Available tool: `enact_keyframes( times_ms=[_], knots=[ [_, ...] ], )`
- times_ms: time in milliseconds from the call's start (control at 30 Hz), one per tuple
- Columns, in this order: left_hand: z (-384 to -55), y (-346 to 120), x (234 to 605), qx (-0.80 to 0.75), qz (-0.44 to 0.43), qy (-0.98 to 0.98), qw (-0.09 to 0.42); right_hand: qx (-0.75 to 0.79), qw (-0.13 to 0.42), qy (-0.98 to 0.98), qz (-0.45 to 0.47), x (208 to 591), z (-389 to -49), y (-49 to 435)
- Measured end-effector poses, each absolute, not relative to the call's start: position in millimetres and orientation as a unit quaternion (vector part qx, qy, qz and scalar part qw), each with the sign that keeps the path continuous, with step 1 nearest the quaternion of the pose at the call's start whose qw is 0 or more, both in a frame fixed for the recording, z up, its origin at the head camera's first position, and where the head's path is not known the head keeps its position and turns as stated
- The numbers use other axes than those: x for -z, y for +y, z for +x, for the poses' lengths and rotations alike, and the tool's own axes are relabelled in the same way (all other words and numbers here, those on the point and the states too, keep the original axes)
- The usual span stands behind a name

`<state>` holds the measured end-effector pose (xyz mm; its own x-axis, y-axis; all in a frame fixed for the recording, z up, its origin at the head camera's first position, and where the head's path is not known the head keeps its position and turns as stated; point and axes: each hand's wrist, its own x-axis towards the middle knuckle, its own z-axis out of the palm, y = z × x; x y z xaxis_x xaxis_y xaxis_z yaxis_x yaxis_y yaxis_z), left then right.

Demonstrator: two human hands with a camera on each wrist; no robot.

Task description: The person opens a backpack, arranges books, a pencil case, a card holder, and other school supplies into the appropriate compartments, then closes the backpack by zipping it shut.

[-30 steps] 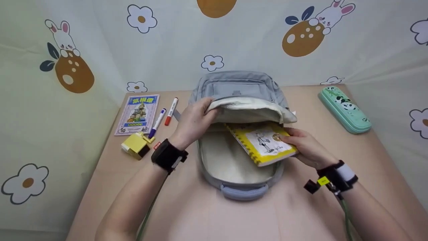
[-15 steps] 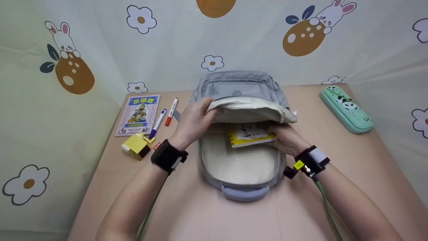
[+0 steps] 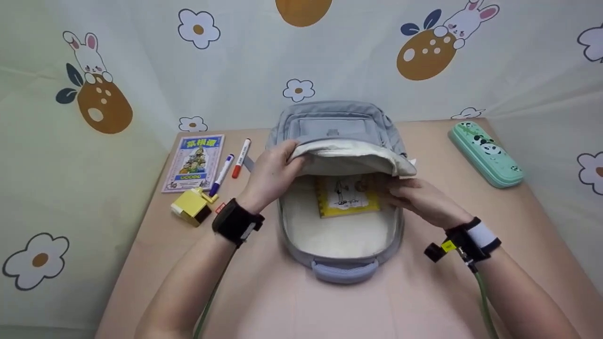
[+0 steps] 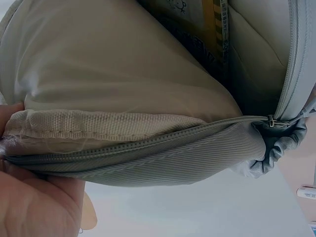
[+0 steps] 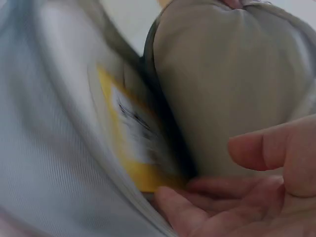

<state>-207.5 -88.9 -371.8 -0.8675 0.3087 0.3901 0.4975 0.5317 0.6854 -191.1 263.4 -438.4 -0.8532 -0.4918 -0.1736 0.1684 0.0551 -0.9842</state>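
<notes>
A grey backpack (image 3: 346,238) lies unzipped, its carry handle towards me and its pale lining showing. My left hand (image 3: 271,176) pinches the edge of the raised flap (image 3: 351,162) between thumb and fingers; the left wrist view shows the zipper edge (image 4: 148,148) in that grip. Inside lies a yellow spiral notebook (image 3: 353,200) with a drawing on its cover, its far part hidden beneath the flap. My right hand (image 3: 431,202) is at the opening's right side, beside the notebook. In the right wrist view, its thumb (image 5: 259,150) stands apart from its relaxed fingers.
To the left lie a purple-bordered booklet (image 3: 194,162), a purple-capped marker (image 3: 221,175), a red-capped marker (image 3: 241,158) and a small yellow box with a crank (image 3: 191,205). A green panda pencil case (image 3: 487,154) lies at right. Patterned cloth hangs behind the table.
The right hand carried the notebook in under the flap, let go of it and drew back to the right. The notebook now lies flat inside; the left hand keeps holding the flap.
</notes>
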Motion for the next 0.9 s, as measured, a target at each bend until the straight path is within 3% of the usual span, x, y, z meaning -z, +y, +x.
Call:
enact_keyframes(
  times_ms=[100, 233, 333, 400, 500, 633, 767, 900],
  knots=[
    [-207, -89, 372, 0.425, -0.234, -0.867, 0.111, 0.591, 0.169, 0.784, -0.087, 428, -183, 279],
    [-207, -91, 372, 0.423, -0.232, -0.869, 0.112, 0.505, 0.006, 0.862, -0.049, 418, -173, 291],
    [-207, -92, 374, 0.419, -0.230, -0.871, 0.111, 0.463, -0.115, 0.876, -0.071, 417, -171, 289],
    [-206, -93, 375, 0.419, -0.232, -0.871, 0.106, 0.452, -0.151, 0.872, -0.113, 415, -172, 284],
    [-206, -93, 376, 0.419, -0.234, -0.872, 0.097, 0.434, -0.148, 0.867, -0.192, 411, -177, 271],
    [-205, -94, 376, 0.418, -0.239, -0.872, 0.084, 0.411, -0.093, 0.870, -0.256, 403, -185, 251],
    [-204, -94, 377, 0.411, -0.244, -0.875, 0.071, 0.424, -0.053, 0.866, -0.258, 399, -192, 237],
    [-203, -94, 377, 0.410, -0.246, -0.876, 0.063, 0.450, -0.060, 0.858, -0.240, 400, -197, 231]
  ],
)
